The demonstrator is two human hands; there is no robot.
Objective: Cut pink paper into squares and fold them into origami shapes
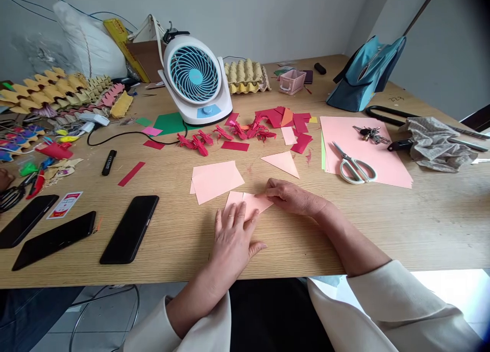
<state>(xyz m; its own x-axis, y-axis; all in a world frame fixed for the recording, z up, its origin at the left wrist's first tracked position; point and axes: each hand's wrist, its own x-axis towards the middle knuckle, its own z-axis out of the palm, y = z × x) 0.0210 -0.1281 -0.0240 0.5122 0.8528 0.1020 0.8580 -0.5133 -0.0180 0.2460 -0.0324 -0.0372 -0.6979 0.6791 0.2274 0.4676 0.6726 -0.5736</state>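
A folded pink paper (250, 203) lies on the table near its front edge. My left hand (233, 240) rests on it, palm down with the fingers spread. The fingers of my right hand (287, 195) are pressed together on the paper's right corner. Just behind are pink paper sheets (216, 179), partly overlapping, and a pink paper triangle (282, 163). Farther back lie several red folded paper pieces (229, 132) and flat red scraps.
White-handled scissors (356, 169) and keys (371, 134) lie on large pink sheets (394, 163) at the right. A fan (195, 81) stands behind. Phones (130, 229) lie at the left, near craft pieces and part of another person's hand (5, 178).
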